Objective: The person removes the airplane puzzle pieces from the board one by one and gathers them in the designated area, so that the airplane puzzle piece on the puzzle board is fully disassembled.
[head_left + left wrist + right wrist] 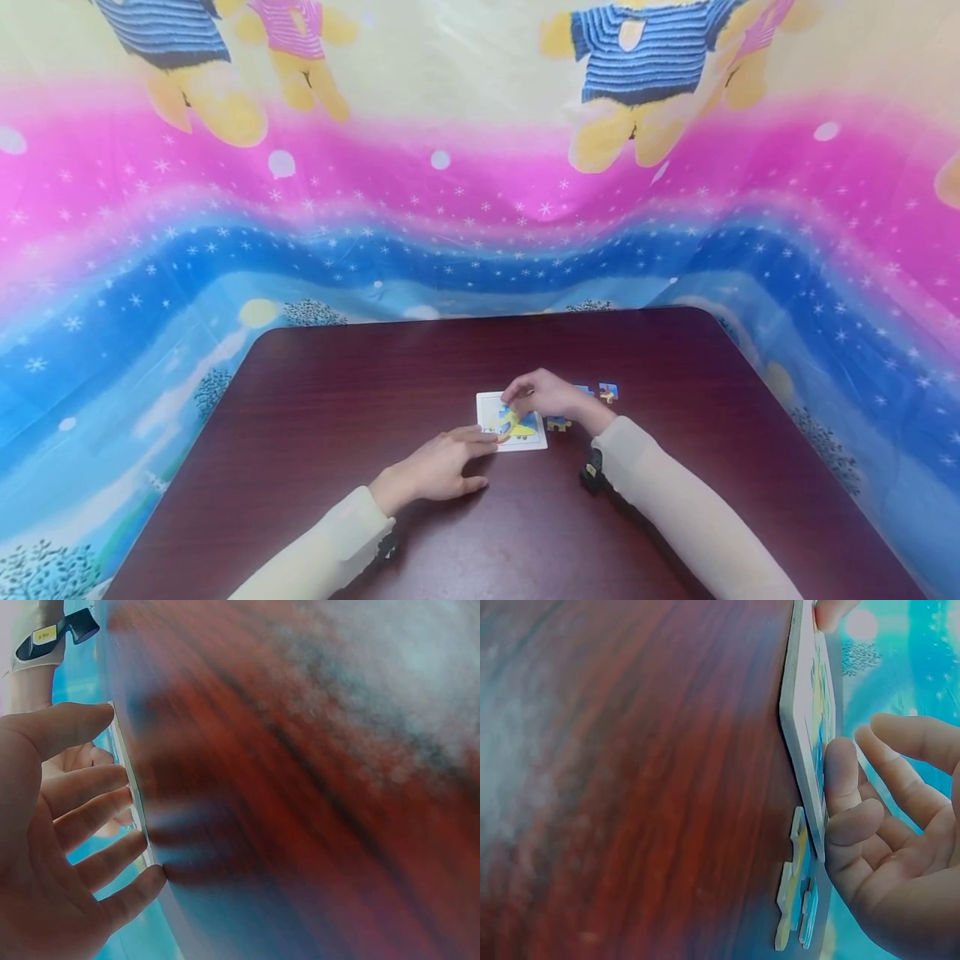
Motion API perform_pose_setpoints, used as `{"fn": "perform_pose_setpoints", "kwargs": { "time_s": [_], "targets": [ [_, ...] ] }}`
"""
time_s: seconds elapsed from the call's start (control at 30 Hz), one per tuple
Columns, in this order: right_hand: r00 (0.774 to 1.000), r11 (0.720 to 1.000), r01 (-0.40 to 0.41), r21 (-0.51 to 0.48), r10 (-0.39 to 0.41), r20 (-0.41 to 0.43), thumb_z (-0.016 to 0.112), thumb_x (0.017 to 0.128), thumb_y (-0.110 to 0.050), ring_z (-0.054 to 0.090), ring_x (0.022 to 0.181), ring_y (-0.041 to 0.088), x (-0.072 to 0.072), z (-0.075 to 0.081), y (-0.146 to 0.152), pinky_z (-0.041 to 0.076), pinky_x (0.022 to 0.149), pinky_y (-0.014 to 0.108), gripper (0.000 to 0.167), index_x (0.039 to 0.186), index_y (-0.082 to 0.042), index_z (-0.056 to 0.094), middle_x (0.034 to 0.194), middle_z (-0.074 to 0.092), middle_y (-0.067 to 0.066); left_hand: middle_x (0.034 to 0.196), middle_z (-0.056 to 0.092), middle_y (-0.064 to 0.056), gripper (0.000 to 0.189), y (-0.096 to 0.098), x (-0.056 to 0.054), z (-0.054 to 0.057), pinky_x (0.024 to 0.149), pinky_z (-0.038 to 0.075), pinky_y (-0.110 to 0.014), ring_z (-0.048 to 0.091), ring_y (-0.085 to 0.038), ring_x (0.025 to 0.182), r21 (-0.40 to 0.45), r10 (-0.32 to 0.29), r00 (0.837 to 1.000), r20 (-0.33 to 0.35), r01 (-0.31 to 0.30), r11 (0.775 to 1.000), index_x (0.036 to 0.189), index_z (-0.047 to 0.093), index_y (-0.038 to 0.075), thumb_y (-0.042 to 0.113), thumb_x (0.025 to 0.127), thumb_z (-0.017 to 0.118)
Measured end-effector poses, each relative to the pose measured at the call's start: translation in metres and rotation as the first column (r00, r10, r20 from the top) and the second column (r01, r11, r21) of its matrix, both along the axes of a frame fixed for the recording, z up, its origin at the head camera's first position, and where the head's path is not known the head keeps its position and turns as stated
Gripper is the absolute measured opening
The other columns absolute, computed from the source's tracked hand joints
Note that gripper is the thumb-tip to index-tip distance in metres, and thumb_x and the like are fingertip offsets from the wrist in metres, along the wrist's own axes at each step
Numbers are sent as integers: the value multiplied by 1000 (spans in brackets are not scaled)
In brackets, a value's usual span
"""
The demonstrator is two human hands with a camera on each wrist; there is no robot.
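Note:
A small white-framed puzzle board (531, 447) lies on the table, with a yellow and blue picture partly filled in. My left hand (446, 465) rests palm down at its lower left, straight fingers touching the board's edge. Over the board's upper part is my right hand (551, 396). In the right wrist view one of its fingertips (841, 769) presses on the picture, the thumb is bent close by, and no piece shows between them. A yellow and blue puzzle piece (558, 424) lies just right of the board, partly beneath the right wrist.
Farther right lie another puzzle piece (608, 392) and a blue one (584, 389) partly behind the right forearm. The dark reddish-brown table (360, 392) has rounded far corners. A printed curtain (480, 192) hangs around its back and sides.

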State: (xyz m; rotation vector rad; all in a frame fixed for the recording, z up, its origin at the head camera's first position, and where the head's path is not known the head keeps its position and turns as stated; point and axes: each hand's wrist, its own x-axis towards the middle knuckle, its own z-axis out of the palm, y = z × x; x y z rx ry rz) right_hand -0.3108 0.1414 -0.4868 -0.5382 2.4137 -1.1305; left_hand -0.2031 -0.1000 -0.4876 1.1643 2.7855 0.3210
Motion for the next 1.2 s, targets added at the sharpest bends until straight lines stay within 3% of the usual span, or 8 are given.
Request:
{"fn": "perform_pose_setpoints", "kwargs": {
  "time_s": [0.3,0.67,1.2],
  "targets": [
    [1000,1000,4,-7,-4,6,71,83,-7,64,93,14,3,3,-4,55,82,30,23,105,-13,75,102,73,1,151,53,1,53,0,0,-1,114,43,-45,46,-26,142,3,-12,1000,-12,12,1000,141,59,15,36,93,67],
    [998,998,38,-47,-36,46,67,84,-1,65,95,16,5,5,-6,58,82,33,24,106,-9,74,103,72,5,151,53,2,53,0,0,0,114,42,-44,46,-25,143,-2,-11,1000,0,11,1000,141,58,15,35,93,67],
    [997,996,70,-48,-69,26,69,85,0,67,93,14,3,1,-7,59,78,31,22,104,-10,74,100,73,3,151,52,2,52,1,0,3,114,42,-47,44,-26,144,-8,3,1000,15,-3,1000,141,59,15,35,94,67]
  ]
}}
